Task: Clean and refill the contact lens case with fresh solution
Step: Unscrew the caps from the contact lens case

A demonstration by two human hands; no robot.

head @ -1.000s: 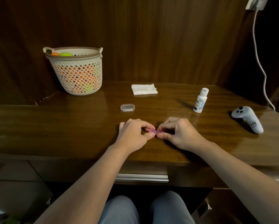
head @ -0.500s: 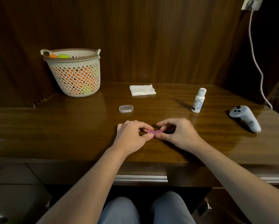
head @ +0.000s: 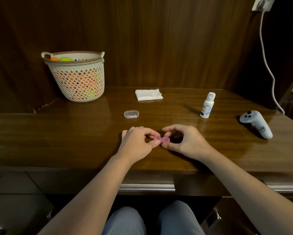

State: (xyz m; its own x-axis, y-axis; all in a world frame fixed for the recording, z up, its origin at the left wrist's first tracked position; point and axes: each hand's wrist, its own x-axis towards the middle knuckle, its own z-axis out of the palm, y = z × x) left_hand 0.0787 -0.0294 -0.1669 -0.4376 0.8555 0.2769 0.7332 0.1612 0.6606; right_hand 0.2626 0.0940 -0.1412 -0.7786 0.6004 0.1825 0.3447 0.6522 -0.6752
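Note:
A small pink contact lens case (head: 162, 139) with two round caps lies on the brown wooden desk (head: 74, 141) near its front edge. My left hand (head: 137, 144) pinches the case's left half between thumb and forefinger. My right hand (head: 186, 141) is at the case's right cap, its fingers spread and curled around it, thumb tip beside the cap. A white solution bottle (head: 207, 106) with its cap on stands upright to the right, farther back. A folded white tissue (head: 148, 94) lies at the back of the desk.
A small clear plastic box (head: 131, 114) lies just behind my hands. A perforated white basket (head: 78, 77) with orange and green balls stands back left. A grey controller (head: 256, 123) rests at the right. A white cable (head: 267, 65) hangs down the wall, back right.
My right hand's fingers have lifted and spread, so both pink caps now show. The left hand keeps its pinch. The view has tilted slightly.

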